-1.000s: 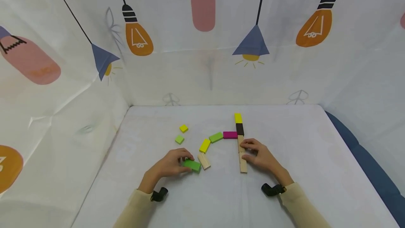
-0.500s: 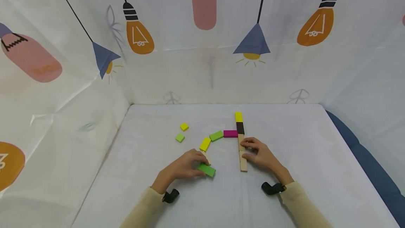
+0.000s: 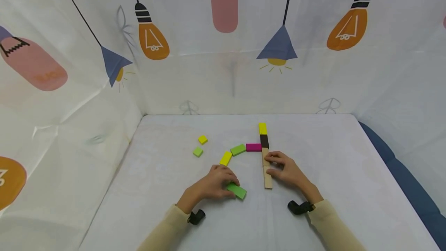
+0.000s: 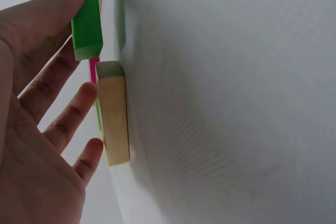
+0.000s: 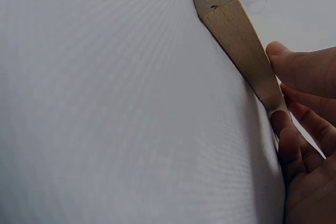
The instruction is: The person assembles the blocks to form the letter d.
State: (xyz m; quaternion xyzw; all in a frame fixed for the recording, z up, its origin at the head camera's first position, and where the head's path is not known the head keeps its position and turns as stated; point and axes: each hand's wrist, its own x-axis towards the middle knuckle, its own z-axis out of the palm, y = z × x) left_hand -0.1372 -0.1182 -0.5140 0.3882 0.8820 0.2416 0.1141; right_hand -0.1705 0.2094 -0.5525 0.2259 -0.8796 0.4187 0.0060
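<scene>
My left hand (image 3: 216,183) pinches a green wooden block (image 3: 237,191) between thumb and fingers. The left wrist view shows that block (image 4: 86,19) held off the white table, near a plain wooden block (image 4: 114,116) that the hand hides in the head view. My right hand (image 3: 287,169) rests beside a straight column, thumb and fingertips touching the right side of its two plain wooden blocks (image 3: 267,177). The column continues with a dark brown block (image 3: 264,141) and a yellow block (image 3: 263,128). A magenta block (image 3: 253,147), a light green block (image 3: 238,150) and another yellow block (image 3: 225,158) curve leftward from it.
Two small pieces, one yellow (image 3: 203,139) and one light green (image 3: 198,152), lie apart at the left. The white table (image 3: 167,134) ends at a printed cloth wall (image 3: 202,80). Something dark blue (image 3: 400,173) stands beyond its right edge.
My left hand has carried the green block rightward and slightly nearer, past the plain wooden block, which it now covers in the head view. The right hand has stayed at the column.
</scene>
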